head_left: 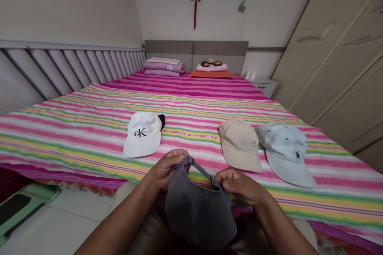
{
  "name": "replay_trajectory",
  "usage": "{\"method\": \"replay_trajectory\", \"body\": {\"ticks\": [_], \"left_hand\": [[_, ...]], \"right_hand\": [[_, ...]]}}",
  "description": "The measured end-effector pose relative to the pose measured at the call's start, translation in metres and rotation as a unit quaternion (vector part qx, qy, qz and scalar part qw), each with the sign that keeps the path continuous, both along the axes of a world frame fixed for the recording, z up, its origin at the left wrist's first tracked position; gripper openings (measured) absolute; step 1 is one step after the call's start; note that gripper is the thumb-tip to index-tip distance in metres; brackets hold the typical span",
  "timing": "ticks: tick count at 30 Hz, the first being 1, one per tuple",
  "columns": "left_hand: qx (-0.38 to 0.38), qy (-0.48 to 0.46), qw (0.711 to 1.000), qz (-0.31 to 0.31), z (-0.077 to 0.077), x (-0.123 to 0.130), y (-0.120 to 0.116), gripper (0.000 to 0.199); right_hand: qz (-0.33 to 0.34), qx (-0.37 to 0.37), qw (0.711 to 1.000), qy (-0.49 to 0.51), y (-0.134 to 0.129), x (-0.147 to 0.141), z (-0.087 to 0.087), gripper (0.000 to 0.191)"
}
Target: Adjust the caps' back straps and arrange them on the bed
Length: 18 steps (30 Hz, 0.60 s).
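Observation:
A dark grey baseball cap (199, 211) hangs between my hands over my lap, its back opening and adjusting strap facing up. My left hand (169, 167) pinches the cap's edge at the left end of the strap. At the strap's other end, my right hand (237, 183) grips the edge between thumb and fingers. The cap's brim is out of sight. On the bed beyond lie a white cap (144, 133) with black letters to the left, a beige cap (240, 145) to the right, and a pale blue cap (285, 153) beside the beige one.
A striped sheet covers the bed (191, 115). Folded purple bedding (164, 67) and a pink-and-orange stack (211, 69) sit by the headboard (220, 50). A railing (80, 67) runs along the left. A green stool (32, 203) stands on the floor at lower left.

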<state>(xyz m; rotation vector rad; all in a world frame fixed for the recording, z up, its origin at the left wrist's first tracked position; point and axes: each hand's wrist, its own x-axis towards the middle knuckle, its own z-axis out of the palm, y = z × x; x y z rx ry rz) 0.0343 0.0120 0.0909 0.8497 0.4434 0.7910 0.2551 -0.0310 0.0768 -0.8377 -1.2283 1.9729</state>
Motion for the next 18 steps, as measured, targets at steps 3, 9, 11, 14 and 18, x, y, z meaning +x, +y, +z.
{"method": "replay_trajectory", "body": {"ticks": [3, 9, 11, 14, 18], "left_hand": [[-0.018, -0.016, 0.999, -0.024, 0.004, -0.005, 0.006, 0.022], [0.017, -0.061, 0.994, -0.089, -0.016, -0.012, 0.015, 0.045], [0.006, -0.057, 0.993, -0.101, -0.033, -0.011, 0.011, 0.045], [-0.002, -0.059, 0.993, -0.102, -0.055, -0.007, 0.001, 0.042], [-0.008, -0.094, 0.996, 0.000, -0.063, -0.006, -0.006, 0.031]], "right_hand": [[-0.047, -0.039, 0.993, 0.097, -0.003, -0.002, 0.002, 0.034], [-0.208, -0.069, 0.950, 0.221, -0.002, -0.016, 0.022, 0.025], [-0.245, -0.081, 0.938, 0.232, 0.002, -0.017, 0.024, 0.025], [-0.265, -0.090, 0.931, 0.235, 0.006, -0.015, 0.023, 0.026], [-0.241, -0.089, 0.935, 0.245, 0.009, -0.011, 0.024, 0.018]]}}
